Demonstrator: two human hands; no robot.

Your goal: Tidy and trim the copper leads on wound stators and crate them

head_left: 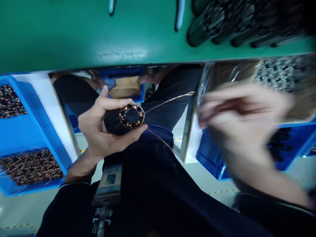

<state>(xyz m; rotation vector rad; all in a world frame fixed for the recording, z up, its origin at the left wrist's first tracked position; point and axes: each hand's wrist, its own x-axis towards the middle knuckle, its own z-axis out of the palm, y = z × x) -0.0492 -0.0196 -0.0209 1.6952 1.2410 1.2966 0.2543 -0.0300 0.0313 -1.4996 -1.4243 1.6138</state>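
Observation:
A small ring-shaped motor stator [132,116] with copper windings on a black core is held between the thumb and fingers of my left hand [106,121]. Two copper wire leads [170,99] stretch out from it to the right, one rising to a looped end and one slanting down. To the right, apart from the stator, my right hand [239,115] is blurred by motion. Its fingers look curled together, and the smear hides whether anything is in them. The looped wire end lies just left of those fingertips.
Above is a green tabletop [74,36] with black cylindrical parts [207,26] at its right. A blue bin [29,131] on the left holds many copper-wound parts [32,168]. On the right, metal parts [278,74] lie above a blue bin [209,154]. Another blue bin [142,92] sits beyond my knees.

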